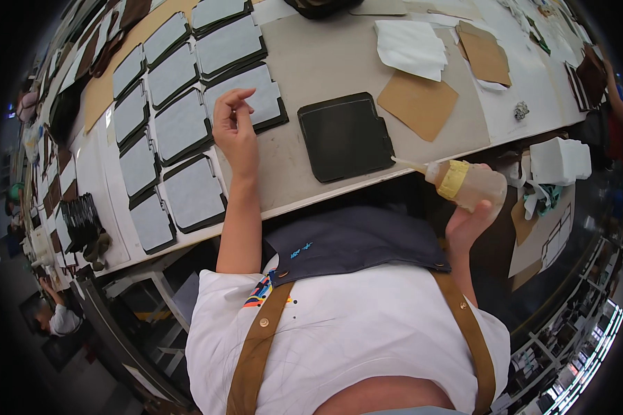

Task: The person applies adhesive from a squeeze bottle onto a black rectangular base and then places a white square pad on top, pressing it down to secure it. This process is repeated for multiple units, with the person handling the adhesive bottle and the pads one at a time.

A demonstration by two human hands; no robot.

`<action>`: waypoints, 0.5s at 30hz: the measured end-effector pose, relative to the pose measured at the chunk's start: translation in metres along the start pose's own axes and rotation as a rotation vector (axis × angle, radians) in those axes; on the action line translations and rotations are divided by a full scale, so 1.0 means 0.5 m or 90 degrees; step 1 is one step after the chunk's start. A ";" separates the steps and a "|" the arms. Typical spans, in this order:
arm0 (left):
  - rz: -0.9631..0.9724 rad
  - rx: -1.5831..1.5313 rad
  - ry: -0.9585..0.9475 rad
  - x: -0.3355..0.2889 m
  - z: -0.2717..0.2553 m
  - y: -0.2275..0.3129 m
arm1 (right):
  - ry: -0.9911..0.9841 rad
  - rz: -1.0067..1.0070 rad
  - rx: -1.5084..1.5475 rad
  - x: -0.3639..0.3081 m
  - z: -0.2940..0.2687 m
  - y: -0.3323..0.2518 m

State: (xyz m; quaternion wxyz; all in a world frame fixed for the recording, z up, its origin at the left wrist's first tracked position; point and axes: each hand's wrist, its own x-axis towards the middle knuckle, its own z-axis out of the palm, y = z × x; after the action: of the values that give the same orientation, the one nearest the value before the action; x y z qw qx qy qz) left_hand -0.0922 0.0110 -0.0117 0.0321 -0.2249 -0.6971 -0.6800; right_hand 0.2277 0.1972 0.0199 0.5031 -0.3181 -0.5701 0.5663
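My right hand (468, 225) is wrapped round a clear squeeze bottle (483, 190) with yellow tape about its neck. The bottle lies tilted, its thin nozzle pointing left to the right edge of a flat black panel (342, 138) at the front of the table. Whether the tip touches the edge I cannot tell. My left hand (234, 124) hovers by a black-edged panel with a pale grey face (246, 86). Its fingers are loosely bent and apart, and nothing shows in them. Rows of similar pale-faced panels (180, 128) cover the table's left side.
Beyond the black panel lie a brown card (419, 104), white sheets (412, 48) and another brown piece (484, 54). A small crumpled silvery thing (520, 111) sits further right. White containers (561, 160) stand at the right. Other people are at the far left and right.
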 end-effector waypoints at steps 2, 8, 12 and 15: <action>0.000 0.004 -0.003 0.001 0.000 0.000 | -0.017 -0.077 -0.026 -0.022 0.019 -0.001; 0.027 -0.006 0.010 0.002 0.002 -0.008 | -0.075 -0.186 -0.039 -0.040 0.025 0.026; 0.003 -0.002 -0.003 0.000 -0.001 -0.002 | -0.106 -0.208 -0.029 -0.045 0.031 0.030; 0.008 -0.010 -0.001 -0.001 -0.002 -0.002 | -0.136 -0.217 -0.029 -0.054 0.036 0.032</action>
State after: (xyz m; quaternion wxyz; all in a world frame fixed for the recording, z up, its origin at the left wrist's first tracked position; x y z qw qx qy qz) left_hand -0.0924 0.0100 -0.0128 0.0337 -0.2302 -0.6903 -0.6851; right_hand 0.2158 0.1686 0.0014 0.5213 -0.1664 -0.6784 0.4903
